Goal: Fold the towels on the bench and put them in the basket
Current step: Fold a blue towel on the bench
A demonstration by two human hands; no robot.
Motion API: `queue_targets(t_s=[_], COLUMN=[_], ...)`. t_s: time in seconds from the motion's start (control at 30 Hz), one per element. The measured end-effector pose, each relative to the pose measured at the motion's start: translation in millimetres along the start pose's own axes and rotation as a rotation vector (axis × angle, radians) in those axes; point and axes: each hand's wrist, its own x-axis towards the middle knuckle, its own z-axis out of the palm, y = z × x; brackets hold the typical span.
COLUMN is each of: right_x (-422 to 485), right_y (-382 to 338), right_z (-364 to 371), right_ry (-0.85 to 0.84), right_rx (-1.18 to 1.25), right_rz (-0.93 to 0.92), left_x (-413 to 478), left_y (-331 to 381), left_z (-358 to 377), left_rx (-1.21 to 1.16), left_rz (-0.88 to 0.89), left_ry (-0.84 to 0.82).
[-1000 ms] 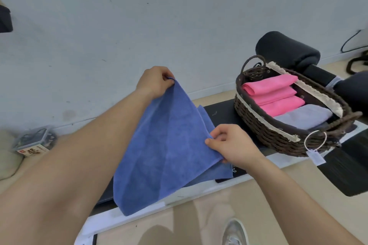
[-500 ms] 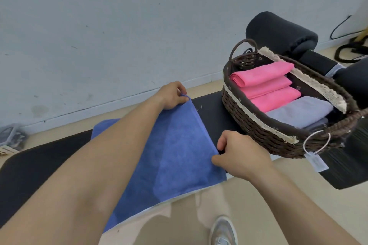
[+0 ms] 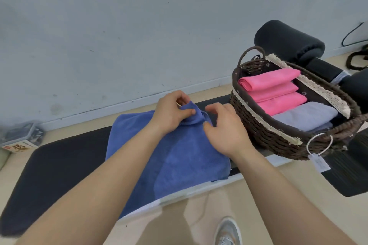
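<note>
A blue towel (image 3: pixel 179 157) lies spread on the black padded bench (image 3: pixel 51 181), its near edge hanging over the bench's front. My left hand (image 3: pixel 171 111) pinches the towel's far right corner, which is bunched up. My right hand (image 3: pixel 223 129) is just beside it at the same corner, its fingers curled on the cloth. To the right stands a dark wicker basket (image 3: pixel 258 125) with a lace trim. Inside it lie three folded pink towels (image 3: pixel 272 89) and a folded grey towel (image 3: pixel 306 113).
A grey wall runs close behind the bench. Black foam rollers (image 3: pixel 288 42) stand behind the basket. A small box and a clear container (image 3: pixel 20 139) sit on the floor at the left. A white tag (image 3: pixel 319 162) hangs from the basket. My shoe (image 3: pixel 229 232) is below the bench.
The towel was held up in the air and has been laid down flat on the bench. My right hand has left the near edge and moved up to the far corner beside my left hand.
</note>
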Motion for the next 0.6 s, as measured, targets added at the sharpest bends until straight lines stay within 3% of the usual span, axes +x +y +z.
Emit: queue_targets(t_s=[0.1, 0.23, 0.43, 0.6], right_x=[-5.8, -19.3, -21.6, -24.7], right_y=[-19.7, -37.3, -54.7, -63.0], right_z=[3.7, 11.7, 11.2, 12.4], right_ry=[-0.081, -0.202, -0.167, -0.198], right_rx=[0.005, 0.082, 0.238, 0.379], right_rz=[-0.148, -0.201, -0.170, -0.099], left_x=[-43.3, -85.4, -109.7, -115.5], left_y=[5.5, 1.9, -3.6, 0.6], left_z=[-20.8, -41.5, -52.0, -56.5], left_rx=[-0.061, -0.187, -0.335, -0.448], left_rz=[0.025, -0.022, -0.054, -0.038], left_ry=[-0.008, 0.034, 0.012, 0.128])
